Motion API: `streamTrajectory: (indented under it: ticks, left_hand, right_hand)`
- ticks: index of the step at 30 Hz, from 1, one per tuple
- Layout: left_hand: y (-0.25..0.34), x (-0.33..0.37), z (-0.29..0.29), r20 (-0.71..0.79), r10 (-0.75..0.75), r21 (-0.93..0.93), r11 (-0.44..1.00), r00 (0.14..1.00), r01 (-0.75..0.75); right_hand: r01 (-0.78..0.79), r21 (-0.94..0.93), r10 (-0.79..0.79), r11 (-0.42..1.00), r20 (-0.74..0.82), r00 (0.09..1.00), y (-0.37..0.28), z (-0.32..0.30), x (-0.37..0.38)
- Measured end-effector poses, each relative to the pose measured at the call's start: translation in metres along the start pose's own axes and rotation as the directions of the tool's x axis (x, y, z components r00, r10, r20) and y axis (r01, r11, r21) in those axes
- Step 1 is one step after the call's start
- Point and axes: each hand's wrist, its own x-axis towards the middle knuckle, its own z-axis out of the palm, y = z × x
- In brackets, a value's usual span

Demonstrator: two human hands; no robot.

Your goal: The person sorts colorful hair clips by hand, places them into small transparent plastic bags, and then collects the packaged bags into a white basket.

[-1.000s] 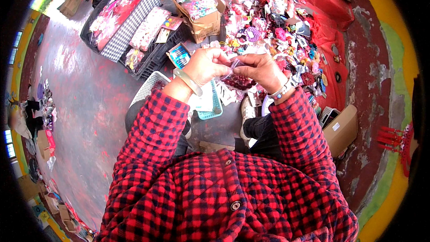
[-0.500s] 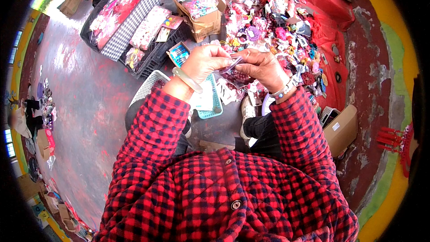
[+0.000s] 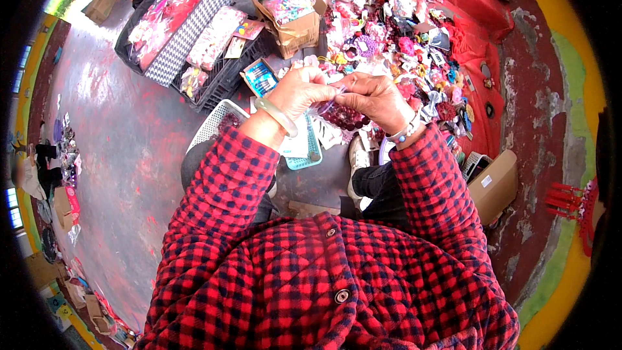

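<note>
My left hand point(image 3: 299, 94) and my right hand point(image 3: 379, 100) meet in front of me, thumbs and forefingers pinched close together. Between them is the edge of a small clear plastic bag point(image 3: 326, 107) with a purple tint. A dark red, ruffled thing point(image 3: 345, 117) shows just below the fingertips; it seems to be inside the bag, though I cannot be sure. Under my left wrist, on the floor, a light teal plastic basket point(image 3: 313, 152) holds white sheets or cards. A small open box point(image 3: 260, 76) of blue items lies just beyond my left hand.
A large heap of hair accessories point(image 3: 402, 45) spreads over red cloth point(image 3: 484, 100) ahead and right. A cardboard box point(image 3: 298, 35) of bagged goods, a houndstooth-sided bin point(image 3: 189, 35) and a black crate point(image 3: 223, 81) stand ahead left. A cardboard box point(image 3: 492, 186) lies at right, by the wall.
My hands stay together in nearly the same place. The bag's edge has shifted and tilted between the fingers, and more of the dark red thing shows beneath them.
</note>
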Motion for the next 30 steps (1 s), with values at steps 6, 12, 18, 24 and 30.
streamTrajectory:
  ticks: [6, 12, 18, 24, 30]
  left_hand:
    - [0.003, 0.0, -0.004, 0.06, -0.056, 0.121, 0.991, 0.997, 0.048]
    - [0.011, -0.005, 0.004, 0.154, -0.009, 0.081, 0.997, 0.988, -0.004]
    - [0.015, -0.007, 0.001, 0.313, 0.022, -0.043, 0.999, 0.95, -0.009]
    - [0.014, -0.005, 0.001, 0.33, 0.036, -0.049, 0.999, 0.943, -0.02]
    - [0.018, -0.007, 0.004, 0.306, 0.055, -0.062, 0.997, 0.95, -0.038]
  right_hand:
    - [-0.064, 0.061, 0.064, 0.996, 0.001, 0.998, 0.002, 0.001, -0.003]
    - [-0.187, 0.208, 0.184, 0.96, 0.035, 0.982, -0.01, 0.002, -0.006]
    - [-0.252, 0.304, 0.245, 0.919, 0.064, 0.967, -0.019, -0.002, -0.008]
    - [-0.21, 0.384, 0.222, 0.899, 0.013, 0.975, -0.017, 0.0, -0.01]
    - [-0.195, 0.388, 0.24, 0.901, -0.071, 0.968, -0.012, 0.001, -0.011]
